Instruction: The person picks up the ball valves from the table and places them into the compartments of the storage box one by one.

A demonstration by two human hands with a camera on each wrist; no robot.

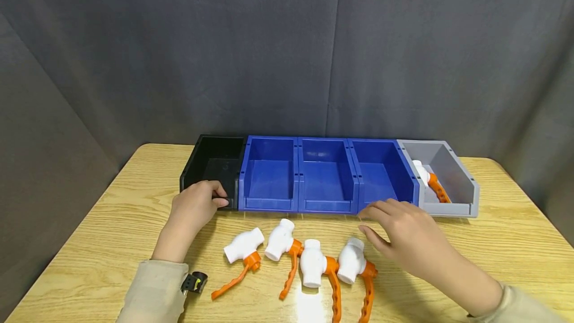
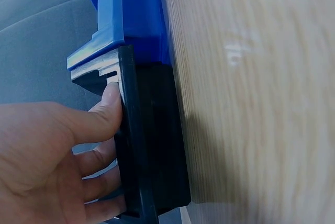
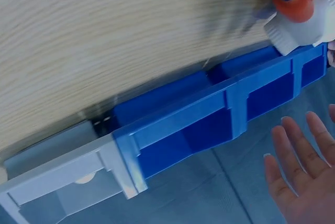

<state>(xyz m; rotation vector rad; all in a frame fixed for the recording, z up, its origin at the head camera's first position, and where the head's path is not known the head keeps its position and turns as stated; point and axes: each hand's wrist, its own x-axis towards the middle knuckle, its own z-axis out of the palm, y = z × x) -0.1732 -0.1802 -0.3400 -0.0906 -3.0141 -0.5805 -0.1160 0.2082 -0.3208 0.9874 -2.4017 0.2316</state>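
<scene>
My left hand (image 1: 197, 206) grips the front rim of the black bin (image 1: 219, 151) at the row's left end. In the left wrist view, its thumb (image 2: 109, 103) presses the rim of the bin while the other fingers reach behind the wall. My right hand (image 1: 399, 233) hovers before the right-hand blue bin (image 1: 378, 183), fingers loosely extended, holding nothing. Several white ball valves with orange handles lie on the table between the hands: one on the left (image 1: 244, 244), two in the middle (image 1: 280, 240) (image 1: 312, 263), and one (image 1: 352, 260) nearest my right hand.
Two more blue bins (image 1: 271, 204) (image 1: 327, 205) stand side by side in the row. The grey bin (image 1: 448, 209) at the right end contains a ball valve (image 1: 437, 187). A grey curtain (image 1: 287, 54) hangs behind the wooden table (image 1: 103, 223).
</scene>
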